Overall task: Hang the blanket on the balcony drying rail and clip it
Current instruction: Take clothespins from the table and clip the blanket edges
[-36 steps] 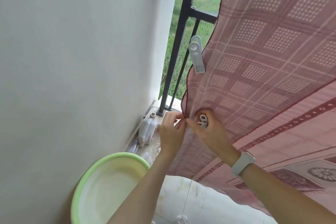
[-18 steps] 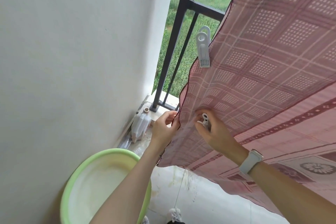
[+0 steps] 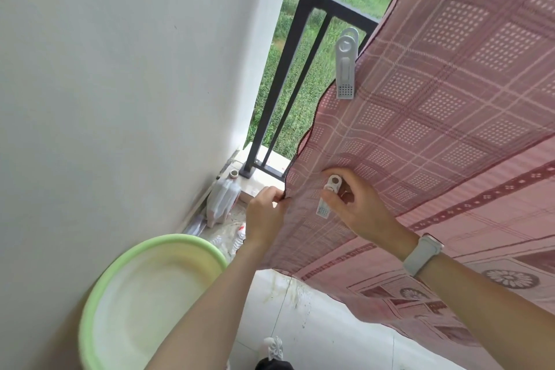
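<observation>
- the right hand [image 3: 365, 213] has its fingers [image 3: 332, 199] curled round a white clip [image 3: 328, 196], thumb pressed on its side; the clip lies against the pink blanket [image 3: 435, 117] near its left edge.
- the left hand [image 3: 264, 215] pinches that left hem of the blanket between thumb and fingers, just left of the clip.
- a white watch [image 3: 423, 254] sits on the right wrist.
- the blanket hangs over the dark balcony rail [image 3: 300, 48] at the far right and drapes down toward the near right, above the tiled floor [image 3: 315, 321].
- a 2nd white clip [image 3: 346, 64] grips the blanket's edge higher up, beside the rail bars.
- a green basin [image 3: 150, 303] stands at the near left against the white wall [image 3: 120, 69].
- a plastic bottle [image 3: 222, 200] stands in the far corner at the foot of the rail.
</observation>
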Demonstrator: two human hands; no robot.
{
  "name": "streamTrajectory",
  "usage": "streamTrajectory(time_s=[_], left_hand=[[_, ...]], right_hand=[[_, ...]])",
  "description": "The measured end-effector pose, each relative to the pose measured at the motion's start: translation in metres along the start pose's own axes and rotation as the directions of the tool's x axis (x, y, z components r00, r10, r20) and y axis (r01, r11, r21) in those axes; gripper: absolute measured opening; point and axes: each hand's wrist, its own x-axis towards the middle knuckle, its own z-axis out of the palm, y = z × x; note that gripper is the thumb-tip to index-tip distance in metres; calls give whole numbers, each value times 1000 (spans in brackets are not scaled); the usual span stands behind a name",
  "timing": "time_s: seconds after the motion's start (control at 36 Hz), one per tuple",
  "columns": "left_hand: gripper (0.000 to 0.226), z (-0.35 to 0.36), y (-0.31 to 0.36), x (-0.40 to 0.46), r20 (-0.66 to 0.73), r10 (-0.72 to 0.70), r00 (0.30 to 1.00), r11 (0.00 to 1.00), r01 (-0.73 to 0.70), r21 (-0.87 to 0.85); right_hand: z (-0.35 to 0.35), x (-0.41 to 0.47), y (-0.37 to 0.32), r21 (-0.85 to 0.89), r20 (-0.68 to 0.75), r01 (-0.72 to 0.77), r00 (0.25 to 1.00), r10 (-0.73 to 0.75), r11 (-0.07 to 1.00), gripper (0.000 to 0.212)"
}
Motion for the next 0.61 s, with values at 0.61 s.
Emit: streamTrajectory(time_s=[0.61], left_hand=[[7, -12, -22, 14, 92, -139, 986, 963, 156, -220]], right_hand=[[29, 109, -73, -588, 474, 422, 871, -128, 690, 12]])
